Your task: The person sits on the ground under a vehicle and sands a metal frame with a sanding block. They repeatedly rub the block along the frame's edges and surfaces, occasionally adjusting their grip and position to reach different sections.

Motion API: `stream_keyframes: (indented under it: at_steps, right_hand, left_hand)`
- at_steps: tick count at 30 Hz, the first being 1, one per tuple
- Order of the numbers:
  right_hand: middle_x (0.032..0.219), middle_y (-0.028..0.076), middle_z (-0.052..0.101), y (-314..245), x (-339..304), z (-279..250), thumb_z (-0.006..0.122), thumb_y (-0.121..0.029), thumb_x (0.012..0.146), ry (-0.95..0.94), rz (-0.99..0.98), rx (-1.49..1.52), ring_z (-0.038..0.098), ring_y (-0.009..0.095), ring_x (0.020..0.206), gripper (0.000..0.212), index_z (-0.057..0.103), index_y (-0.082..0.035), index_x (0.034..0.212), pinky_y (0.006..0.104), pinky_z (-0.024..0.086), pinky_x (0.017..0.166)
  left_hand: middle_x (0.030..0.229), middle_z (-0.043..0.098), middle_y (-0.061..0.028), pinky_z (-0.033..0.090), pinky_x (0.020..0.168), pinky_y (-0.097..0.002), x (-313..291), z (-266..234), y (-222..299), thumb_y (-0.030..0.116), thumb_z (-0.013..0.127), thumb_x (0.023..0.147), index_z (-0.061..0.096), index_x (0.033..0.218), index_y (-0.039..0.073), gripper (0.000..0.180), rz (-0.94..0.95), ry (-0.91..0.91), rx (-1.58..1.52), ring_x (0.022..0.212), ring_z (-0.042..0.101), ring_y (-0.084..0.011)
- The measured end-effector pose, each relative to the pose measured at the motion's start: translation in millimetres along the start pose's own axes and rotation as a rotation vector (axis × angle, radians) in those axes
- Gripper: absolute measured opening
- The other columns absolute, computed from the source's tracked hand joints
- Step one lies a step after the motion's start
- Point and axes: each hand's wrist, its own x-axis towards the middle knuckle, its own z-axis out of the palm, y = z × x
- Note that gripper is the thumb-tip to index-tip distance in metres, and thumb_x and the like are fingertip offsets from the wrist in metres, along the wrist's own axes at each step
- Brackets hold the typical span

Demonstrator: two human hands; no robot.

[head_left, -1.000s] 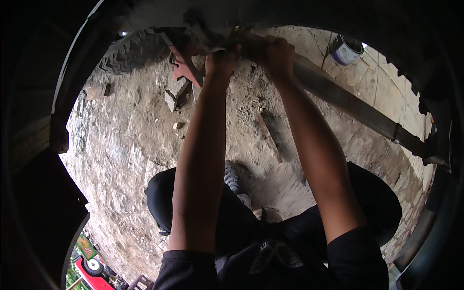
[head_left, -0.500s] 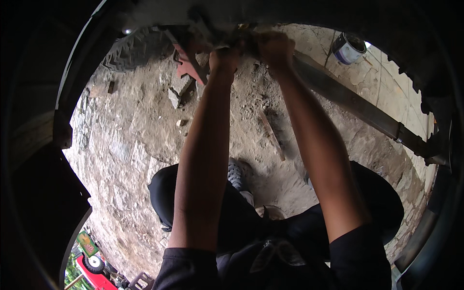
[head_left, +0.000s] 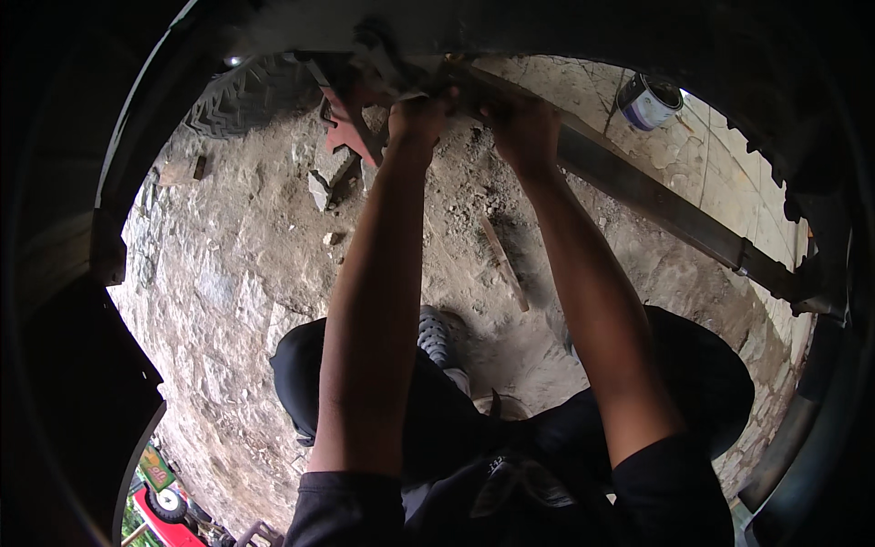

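Both my arms reach up beneath the dark underside of a large machine. My left hand is closed up at a dark metal part, right of a red metal bracket. My right hand has its fingers curled in toward the left one, beside the end of a long dark metal bar that slants down to the right. Shadow covers the fingertips, and what either hand grips cannot be made out. A narrow gap separates the two hands.
Below lies rough dirt ground with a flat strip, a broken concrete block and small stones. A treaded tyre stands far left. At the far right is a paint can. A red vehicle shows at lower left.
My right hand has come down a little and sits slightly lower than before. The left hand stays near the same dark part. The whole view has shifted slightly.
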Motion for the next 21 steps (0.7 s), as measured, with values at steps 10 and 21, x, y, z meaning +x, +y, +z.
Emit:
stream_keyframes:
  at_steps: [10, 21]
  right_hand:
    - [0.084, 0.011, 0.079, -22, 9, 1, 0.077, -0.034, 0.093, -0.038, -0.035, 0.066, 0.078, 0.031, 0.077, 0.021, 0.083, -0.016, 0.102, 0.0450, 0.062, 0.077]
    - [0.080, 0.011, 0.077, -15, 8, 5, 0.071, -0.023, 0.094, -0.015, 0.007, 0.090, 0.076, 0.031, 0.075, 0.014, 0.083, -0.016, 0.094, 0.0441, 0.061, 0.076]
  left_hand:
    - [0.109, 0.081, -0.0172, 0.057, 0.088, -0.0407, -14, -4, 13, 0.064, 0.080, 0.087, 0.080, 0.113, 0.001, 0.069, -0.132, 0.042, -0.140, 0.101, 0.077, -0.0257]
    - [0.120, 0.078, -0.0193, 0.057, 0.099, -0.0423, -7, 4, 17, 0.062, 0.078, 0.089, 0.077, 0.127, 0.007, 0.068, -0.054, 0.011, 0.040, 0.118, 0.074, -0.0327]
